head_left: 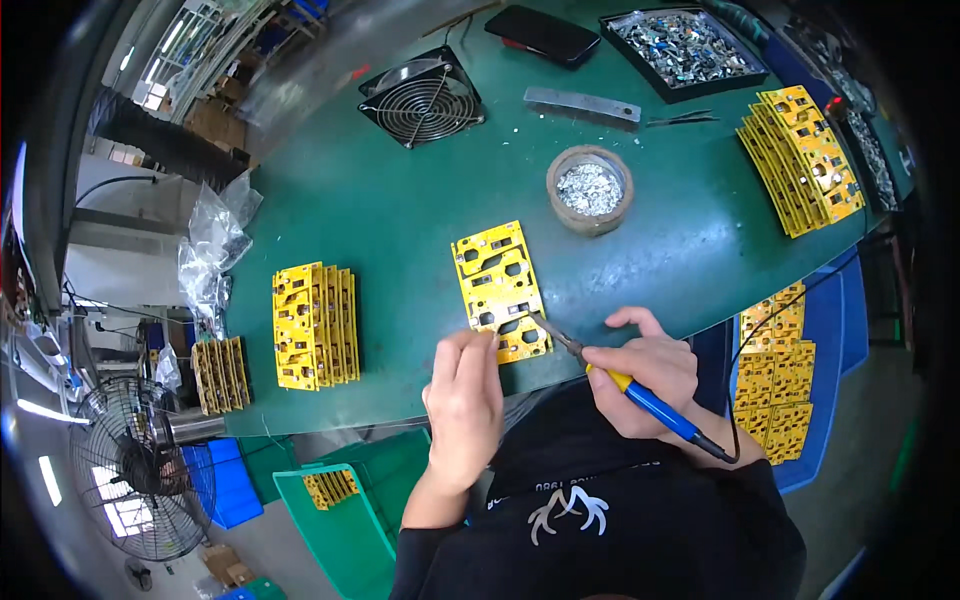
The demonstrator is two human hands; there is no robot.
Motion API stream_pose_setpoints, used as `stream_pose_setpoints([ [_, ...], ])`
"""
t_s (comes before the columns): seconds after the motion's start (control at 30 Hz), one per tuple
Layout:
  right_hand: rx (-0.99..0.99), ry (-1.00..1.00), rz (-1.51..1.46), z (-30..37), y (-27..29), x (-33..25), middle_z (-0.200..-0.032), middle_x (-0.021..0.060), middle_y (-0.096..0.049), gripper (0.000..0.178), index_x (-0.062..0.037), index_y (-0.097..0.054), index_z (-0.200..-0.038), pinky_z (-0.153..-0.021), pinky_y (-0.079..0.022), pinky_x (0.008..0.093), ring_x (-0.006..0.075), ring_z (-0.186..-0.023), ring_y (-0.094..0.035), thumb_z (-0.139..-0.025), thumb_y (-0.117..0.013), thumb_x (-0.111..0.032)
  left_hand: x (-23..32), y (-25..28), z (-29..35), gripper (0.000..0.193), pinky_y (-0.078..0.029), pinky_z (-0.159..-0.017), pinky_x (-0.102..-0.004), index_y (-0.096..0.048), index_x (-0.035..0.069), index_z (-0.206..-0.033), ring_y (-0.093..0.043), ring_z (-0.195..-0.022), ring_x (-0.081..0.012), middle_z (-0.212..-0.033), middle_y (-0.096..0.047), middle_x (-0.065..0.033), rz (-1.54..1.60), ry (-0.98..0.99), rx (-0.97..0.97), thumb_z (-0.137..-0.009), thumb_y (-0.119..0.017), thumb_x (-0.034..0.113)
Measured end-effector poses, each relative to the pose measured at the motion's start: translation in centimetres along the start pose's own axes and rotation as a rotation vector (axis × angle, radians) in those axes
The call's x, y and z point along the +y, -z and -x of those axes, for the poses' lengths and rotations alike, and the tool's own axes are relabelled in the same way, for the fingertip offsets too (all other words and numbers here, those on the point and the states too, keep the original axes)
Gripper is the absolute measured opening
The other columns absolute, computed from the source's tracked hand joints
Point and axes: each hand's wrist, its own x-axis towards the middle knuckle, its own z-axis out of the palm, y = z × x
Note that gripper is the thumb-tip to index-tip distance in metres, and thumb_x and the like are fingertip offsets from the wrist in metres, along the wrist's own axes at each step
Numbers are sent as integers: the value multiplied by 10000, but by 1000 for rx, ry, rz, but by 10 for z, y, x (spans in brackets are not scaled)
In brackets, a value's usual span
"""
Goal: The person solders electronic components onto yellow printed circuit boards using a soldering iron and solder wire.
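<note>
A yellow circuit board [505, 292] with dark cut-outs lies on the green table in front of me. My right hand [645, 380] is closed round the blue and yellow handle of a soldering iron [655, 405], its tip at the board's lower right part. At the board's lower left edge, the fingers of my left hand [466, 395] are pinched together. Whatever they may hold is hidden behind the fingertips. Beyond the board stands a round brown bowl [560, 205] of small silvery pieces.
Yellow boards stand in stacks at the left [315, 325] and far right [800, 160]. A small fan [422, 105], a phone [543, 36], a metal bar [582, 105], tweezers [682, 118] and a black tray [665, 92] of small parts lie farther back. The iron's cord [738, 375] runs off right.
</note>
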Motion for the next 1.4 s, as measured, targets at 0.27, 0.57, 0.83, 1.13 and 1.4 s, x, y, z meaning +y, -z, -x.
stream_pose_setpoints([
  [0.27, -71, 22, -28, 11, 1, -7, -639, 59, -672, 214, -2, -797, -922, -874, -597, 469, 199, -512, -632, -711, -788, 31, 13, 1, 28, 211, -545, -591, -362, -753, -8, -1137, -701, -697, -219, -1132, -683, -127, -16, 11, -44, -930, -795, -9],
  [0.57, -43, 17, 9, 8, -2, -4, -730, 79, -725, 273, 5, -793, -1009, -866, -602, 455, 198, -589, -692, -739, -816, 36, 3, -7, 24, 222, -555, -598, -349, -751, 5, -1141, -691, -673, -226, -1097, -684, -129, 18, -4, -1, -925, -803, 1],
  [0.83, -51, -10, 12, 5, -19, 6, -931, 160, -758, 403, 22, -742, -1208, -784, -620, 410, 344, -816, -755, -819, -848, 16, -2, -12, 18, 95, -526, -619, -243, -698, -53, -1053, -637, -716, -63, -886, -733, -82, 261, 236, -90, -992, -750, -1],
  [1.13, -71, 25, 49, 2, -38, 13, -1078, 194, -736, 514, 9, -650, -1357, -794, -608, 415, 364, -931, -752, -861, -781, 47, 6, -7, 10, 86, -491, -572, -299, -660, -30, -1012, -590, -633, -109, -795, -648, -84, 438, 437, -166, -997, -734, 9],
  [1.4, -50, 18, 67, 4, -39, 14, -1065, 217, -754, 478, 28, -689, -1278, -815, -636, 419, 368, -920, -773, -818, -808, 82, 7, -5, 7, 73, -433, -545, -219, -655, -32, -1009, -526, -646, -21, -763, -604, -4, 442, 469, -204, -1011, -721, 0],
])
